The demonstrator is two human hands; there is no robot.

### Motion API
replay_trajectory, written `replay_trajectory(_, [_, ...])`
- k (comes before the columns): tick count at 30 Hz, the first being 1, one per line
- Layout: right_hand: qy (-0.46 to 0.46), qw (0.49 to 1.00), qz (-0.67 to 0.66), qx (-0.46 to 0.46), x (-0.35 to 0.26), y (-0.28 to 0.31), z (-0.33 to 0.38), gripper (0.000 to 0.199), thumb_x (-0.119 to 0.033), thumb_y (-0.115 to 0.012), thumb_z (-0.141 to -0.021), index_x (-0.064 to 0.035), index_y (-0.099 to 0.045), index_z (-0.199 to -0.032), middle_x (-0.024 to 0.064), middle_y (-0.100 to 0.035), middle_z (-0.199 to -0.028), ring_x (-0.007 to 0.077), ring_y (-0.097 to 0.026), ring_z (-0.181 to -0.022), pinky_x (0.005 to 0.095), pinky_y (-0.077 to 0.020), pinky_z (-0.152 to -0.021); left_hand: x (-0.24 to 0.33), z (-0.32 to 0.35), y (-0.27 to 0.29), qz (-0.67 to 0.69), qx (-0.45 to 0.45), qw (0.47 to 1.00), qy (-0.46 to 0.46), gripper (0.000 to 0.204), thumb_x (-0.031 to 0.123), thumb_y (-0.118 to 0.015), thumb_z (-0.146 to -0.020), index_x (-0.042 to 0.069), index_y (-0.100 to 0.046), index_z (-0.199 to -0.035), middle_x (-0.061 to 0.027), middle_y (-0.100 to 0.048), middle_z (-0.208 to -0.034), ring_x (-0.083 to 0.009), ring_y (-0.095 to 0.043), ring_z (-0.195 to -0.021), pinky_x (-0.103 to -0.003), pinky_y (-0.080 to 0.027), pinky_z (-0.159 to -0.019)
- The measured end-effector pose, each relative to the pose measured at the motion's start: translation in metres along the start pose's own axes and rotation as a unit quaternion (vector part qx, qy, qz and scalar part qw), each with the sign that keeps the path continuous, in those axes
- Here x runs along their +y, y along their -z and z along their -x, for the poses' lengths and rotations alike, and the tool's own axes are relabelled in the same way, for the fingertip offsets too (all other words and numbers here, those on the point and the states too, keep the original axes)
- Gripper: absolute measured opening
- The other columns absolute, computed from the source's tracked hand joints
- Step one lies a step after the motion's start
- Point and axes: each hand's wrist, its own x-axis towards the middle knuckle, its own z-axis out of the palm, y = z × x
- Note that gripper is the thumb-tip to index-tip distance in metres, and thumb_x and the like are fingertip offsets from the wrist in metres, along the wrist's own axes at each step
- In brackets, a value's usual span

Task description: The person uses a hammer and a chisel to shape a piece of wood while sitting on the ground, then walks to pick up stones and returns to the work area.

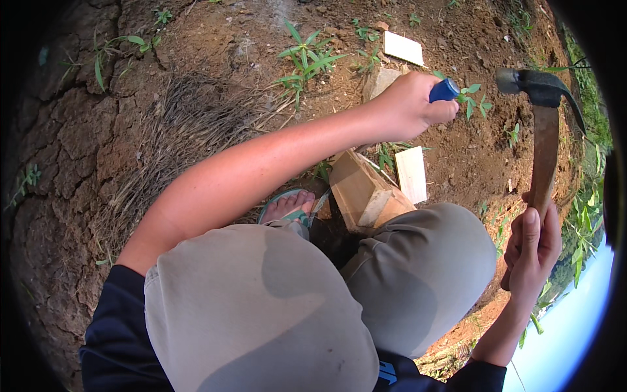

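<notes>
My left hand (408, 108) is closed in a fist around a blue-handled tool (444, 90). Only the rounded butt end of its handle sticks out past my thumb; the rest is hidden by the fist. On the right, my right hand (534, 245) grips the wooden handle of a claw hammer (545, 153), held raised with its dark metal head upward in the picture. Between my legs and beyond my left wrist lies a thick block of wood (359, 189). A second wood chunk (381, 83) shows partly behind my left hand.
A flat, pale wood piece (403, 48) lies beyond my left hand, and another (411, 174) beside the block. Dry straw (189, 124) covers cracked brown soil at left. Small green plants (307, 62) grow around. My sandalled foot (287, 206) is near the block.
</notes>
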Motion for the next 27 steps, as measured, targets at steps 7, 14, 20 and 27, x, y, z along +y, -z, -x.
replay_trajectory(7, [0.0,1.0,0.016,-0.009,-0.008,0.005,-0.005,0.033,-0.028,-0.052,-0.101,-0.0014,-0.054,-0.121,-0.007,-0.04,-0.062,-0.0023,-0.027,-0.042,0.0169,-0.0178,-0.036,-0.008,-0.007,-0.001,-0.008,0.007,1.0,0.002,0.035,0.035,-0.057,-0.092,0.004,-0.051,-0.077,0.002,-0.044,-0.061,-0.0089,-0.041,-0.059,-0.031,-0.037,-0.055])
replay_trajectory(14, [0.007,0.999,0.031,-0.015,-0.002,0.003,-0.01,0.034,-0.027,-0.052,-0.101,-0.0011,-0.054,-0.123,-0.0068,-0.04,-0.062,-0.0023,-0.028,-0.041,0.0171,-0.018,-0.036,-0.018,-0.011,0.0,-0.017,0.016,1.0,-0.003,0.034,0.035,-0.058,-0.091,0.004,-0.052,-0.078,0.0015,-0.045,-0.062,-0.0089,-0.042,-0.059,-0.031,-0.038,-0.055])
replay_trajectory(20, [0.005,0.999,0.033,-0.018,-0.003,0.002,-0.014,0.036,-0.028,-0.052,-0.101,0.0006,-0.054,-0.123,-0.0063,-0.041,-0.062,-0.0021,-0.029,-0.041,0.0172,-0.0192,-0.036,-0.017,-0.011,0.001,0.004,0.045,0.999,0.008,0.032,0.029,-0.06,-0.086,0.002,-0.053,-0.072,-0.005,-0.05,-0.059,-0.0135,-0.046,-0.056,-0.035,-0.041,-0.055])
replay_trajectory(27, [0.004,0.999,0.045,-0.017,-0.008,-0.001,-0.017,0.035,-0.028,-0.053,-0.101,-0.0008,-0.055,-0.123,-0.0068,-0.042,-0.063,-0.0024,-0.029,-0.042,0.0165,-0.0199,-0.036,-0.017,-0.009,0.003,-0.027,0.022,0.999,-0.003,0.033,0.034,-0.057,-0.091,0.003,-0.055,-0.079,0.0019,-0.046,-0.063,-0.0083,-0.042,-0.06,-0.03,-0.038,-0.055])
